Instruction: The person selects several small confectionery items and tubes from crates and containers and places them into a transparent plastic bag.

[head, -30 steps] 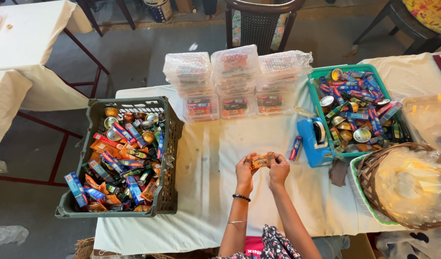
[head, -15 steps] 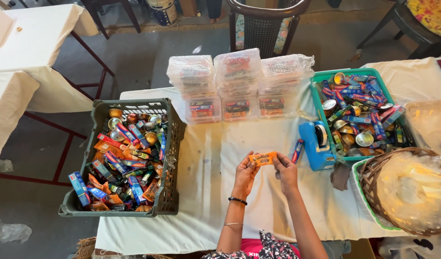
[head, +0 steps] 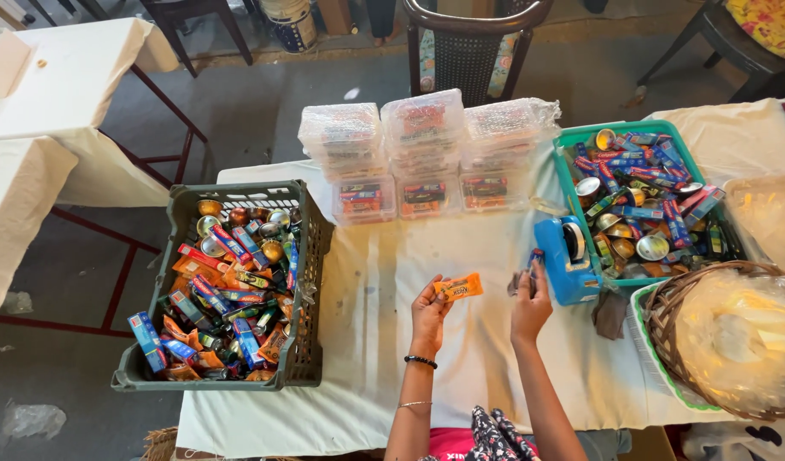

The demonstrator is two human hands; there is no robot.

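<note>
My left hand (head: pixel 428 314) holds a small orange packet (head: pixel 459 287) by its left end, a little above the white tablecloth (head: pixel 375 290). My right hand (head: pixel 529 300) has reached to the right and its fingers close on a thin dark pen-like thing (head: pixel 533 261) lying next to the blue tape dispenser (head: pixel 565 256). The dispenser stands against the green tray (head: pixel 570 183) of small colourful packets and round tins.
A dark green crate (head: pixel 309 282) full of packets and tins sits at the left. Three stacks of clear plastic boxes (head: pixel 422 154) stand at the back. A wicker basket (head: pixel 666 300) with plastic bags is at the right edge. A black chair (head: pixel 469 38) is behind the table.
Both hands held the orange packet together before. Now my right hand has let go and moved right to the thing beside the tape dispenser; my left hand keeps the packet.
</note>
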